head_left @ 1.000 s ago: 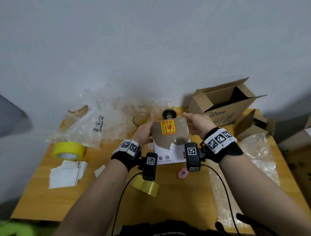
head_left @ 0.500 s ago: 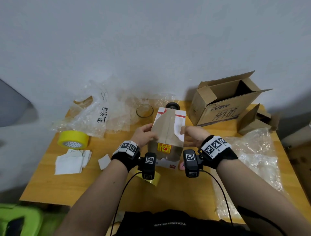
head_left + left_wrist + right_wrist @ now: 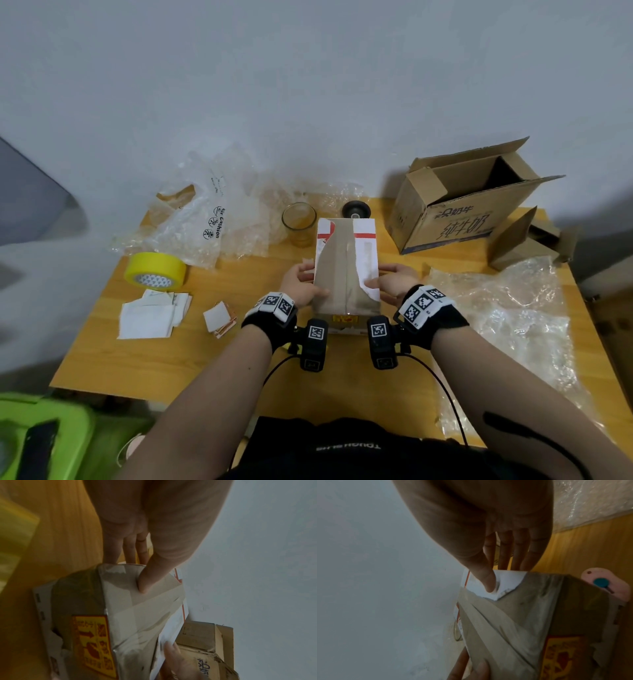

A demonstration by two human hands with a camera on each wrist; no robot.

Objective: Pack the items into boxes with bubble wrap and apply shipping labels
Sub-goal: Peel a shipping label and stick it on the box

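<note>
Here, one roll of yellow tape (image 3: 156, 273) lies far left, then the left hand (image 3: 300, 283) and right hand (image 3: 391, 283) clamp thumbs and fingers on one taped brown cardboard box (image 3: 346, 270), white-patched, yellow-stickered, mid-table, with one open carton (image 3: 459, 209) far right.

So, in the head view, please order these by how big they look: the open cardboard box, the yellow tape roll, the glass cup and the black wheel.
1. Open cardboard box, clearly largest.
2. Yellow tape roll.
3. Glass cup, only slightly smaller; the tape lies nearer the camera, so this order is unsure.
4. Black wheel, smallest, partly hidden behind the held box.
</note>
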